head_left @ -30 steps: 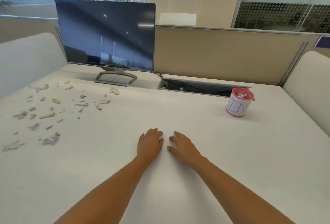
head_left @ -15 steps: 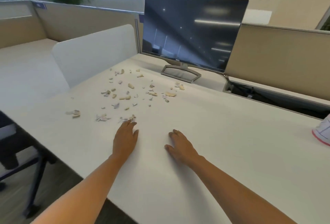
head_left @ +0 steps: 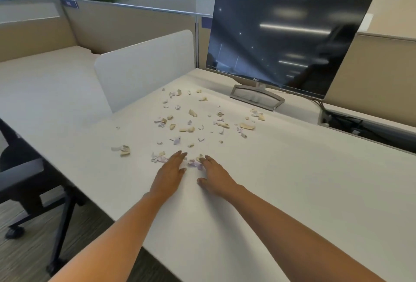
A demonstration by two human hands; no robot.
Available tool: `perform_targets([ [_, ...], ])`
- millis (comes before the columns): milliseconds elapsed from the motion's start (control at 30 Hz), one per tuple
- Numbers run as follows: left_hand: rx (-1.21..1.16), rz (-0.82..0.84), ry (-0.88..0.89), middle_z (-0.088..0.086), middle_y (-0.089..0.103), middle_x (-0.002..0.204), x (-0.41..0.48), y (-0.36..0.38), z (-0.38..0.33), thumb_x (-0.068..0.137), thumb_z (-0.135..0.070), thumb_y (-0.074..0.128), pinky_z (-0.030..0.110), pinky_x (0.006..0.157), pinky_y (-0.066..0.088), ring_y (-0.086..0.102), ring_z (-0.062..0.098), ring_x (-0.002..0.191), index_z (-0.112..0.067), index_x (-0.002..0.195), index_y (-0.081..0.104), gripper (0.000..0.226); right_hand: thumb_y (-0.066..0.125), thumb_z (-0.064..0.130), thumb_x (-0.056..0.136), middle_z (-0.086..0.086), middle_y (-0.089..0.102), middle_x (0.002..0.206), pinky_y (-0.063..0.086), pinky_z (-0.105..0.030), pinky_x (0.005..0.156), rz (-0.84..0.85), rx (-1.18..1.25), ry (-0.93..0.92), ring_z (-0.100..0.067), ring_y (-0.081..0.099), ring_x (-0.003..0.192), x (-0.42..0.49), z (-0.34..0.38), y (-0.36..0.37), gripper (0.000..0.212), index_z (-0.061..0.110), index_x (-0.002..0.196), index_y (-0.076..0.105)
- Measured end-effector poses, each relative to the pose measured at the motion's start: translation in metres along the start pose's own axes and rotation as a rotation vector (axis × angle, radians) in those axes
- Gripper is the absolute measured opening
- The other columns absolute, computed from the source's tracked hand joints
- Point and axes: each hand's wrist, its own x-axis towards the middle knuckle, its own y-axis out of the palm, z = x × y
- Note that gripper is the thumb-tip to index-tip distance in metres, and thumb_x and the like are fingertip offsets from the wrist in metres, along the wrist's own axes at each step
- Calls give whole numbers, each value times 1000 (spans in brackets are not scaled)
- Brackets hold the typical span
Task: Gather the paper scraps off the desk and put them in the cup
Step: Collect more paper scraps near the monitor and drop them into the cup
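While the left hand (head_left: 168, 174) and right hand (head_left: 216, 178) lay flat and empty, piling paper scraps (head_left: 193, 113) near the monitor (head_left: 281, 43) together seemed best.

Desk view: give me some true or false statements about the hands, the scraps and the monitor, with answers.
1. Both the left hand and the right hand lie on the desk. True.
2. The left hand is clenched in a fist. False: its fingers are straight and hold nothing.
3. The scraps are scattered beyond the hands, toward the monitor. True.
4. The monitor shows a bright picture. False: its screen is dark, with reflections only.
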Motion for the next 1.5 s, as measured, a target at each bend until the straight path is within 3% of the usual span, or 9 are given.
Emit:
perform_targets([
  [167,63,40,5,-2,35,151,12,6,0,97,-25,43,27,107,30,36,14,137,-25,137,44,41,56,23,87,-12,45,134,39,-34,96,-107,-101,52,-29,40,125,26,8,2,46,5,128,41],
  [367,93,-30,-14,-7,44,145,15,9,-3,95,-36,44,27,99,38,45,14,131,-32,131,50,37,47,29,94,-13,48,128,41,-35,92,-112,-182,50,-29,40,122,41,12,0,40,7,128,46],
  [567,139,-3,59,-7,54,135,17,10,-8,96,-31,41,27,89,43,54,16,121,-32,118,61,30,44,14,94,-16,55,112,40,-31,80,-155,-155,9,-28,49,108,42,10,0,25,4,104,64],
  [800,79,-78,65,2,71,109,12,12,-8,92,-16,49,28,85,45,62,20,103,-13,102,71,24,47,7,89,-16,61,105,36,-24,72,-194,-80,29,-28,57,97,29,3,0,24,3,101,67],
  [900,63,-104,47,3,70,113,9,13,-7,93,-17,49,23,86,41,62,19,107,-11,106,70,25,48,6,89,-16,63,104,34,-23,71,-199,-63,41,-28,58,97,22,-5,-4,22,2,99,68],
  [1000,181,-48,107,8,67,112,6,13,-10,97,-19,41,28,88,46,62,24,105,-10,111,66,30,52,8,89,-16,63,103,33,-22,71,-207,-41,51,-28,58,98,12,-13,-8,19,1,98,67],
  [1200,325,21,201,13,65,91,6,14,-25,95,-13,40,33,74,47,63,32,85,-6,91,66,27,54,5,86,-13,66,96,34,-19,68,-256,42,136,-19,53,79,-19,-42,-22,17,-1,93,68],
  [1333,337,66,229,11,64,87,8,19,-49,92,-8,44,36,76,49,62,30,82,-6,86,65,23,55,4,84,-3,56,79,34,-18,66,-324,107,218,-14,49,75,-47,-75,-37,15,0,89,69],
  [1500,215,64,275,12,62,81,6,40,-102,91,-8,44,34,76,48,62,32,84,-2,84,67,24,56,3,83,0,54,78,35,-18,67,-392,110,295,-14,48,75,-86,-122,-62,14,1,88,69],
])
